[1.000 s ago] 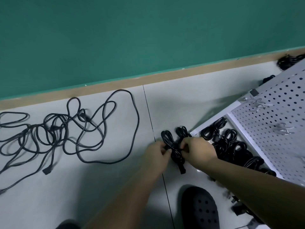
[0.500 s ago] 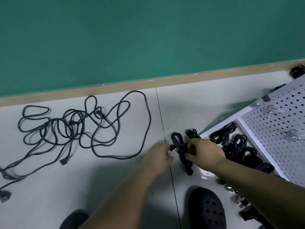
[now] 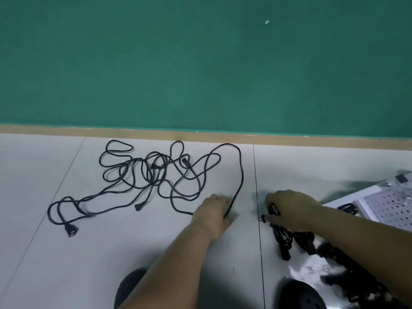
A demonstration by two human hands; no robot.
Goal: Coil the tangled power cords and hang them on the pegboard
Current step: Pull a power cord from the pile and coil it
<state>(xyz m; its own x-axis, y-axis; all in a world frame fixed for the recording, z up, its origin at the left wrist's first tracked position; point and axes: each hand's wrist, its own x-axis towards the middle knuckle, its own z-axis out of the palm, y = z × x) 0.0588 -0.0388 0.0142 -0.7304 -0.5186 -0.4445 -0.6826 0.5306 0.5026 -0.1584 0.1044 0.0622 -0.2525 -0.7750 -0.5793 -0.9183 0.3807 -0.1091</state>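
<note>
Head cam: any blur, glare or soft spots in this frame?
Head view: motion blur smears the pegboard and the coiled cords under the right hand. The left hand is soft at the fingertips, while the tangled cords are mostly sharp. There is a glare patch on the floor at bottom right and soft shadows beside both arms.
</note>
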